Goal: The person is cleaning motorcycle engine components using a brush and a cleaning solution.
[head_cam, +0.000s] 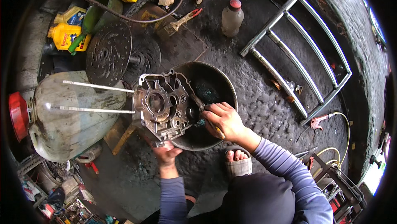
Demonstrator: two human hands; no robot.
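My left hand (167,154) grips the lower edge of a metal engine crankcase half (148,117), which is tilted over the left side of a round metal basin (233,92). Two long studs (99,87) stick out of the casing towards the left. In my right hand (221,120) is a slim tool (198,101), apparently a brush with a worn wooden handle. Its far end meets the casing's right edge, where the tip is hard to make out. Dark liquid with bluish foam (206,93) lies in the basin.
A large plastic jug (77,112) with a red cap lies left of the casing, below metal discs (108,53). Beyond the basin are a paintbrush (183,20) and a plastic bottle (232,19). A tubular metal rack (305,50) and an air blow gun (319,121) lie right.
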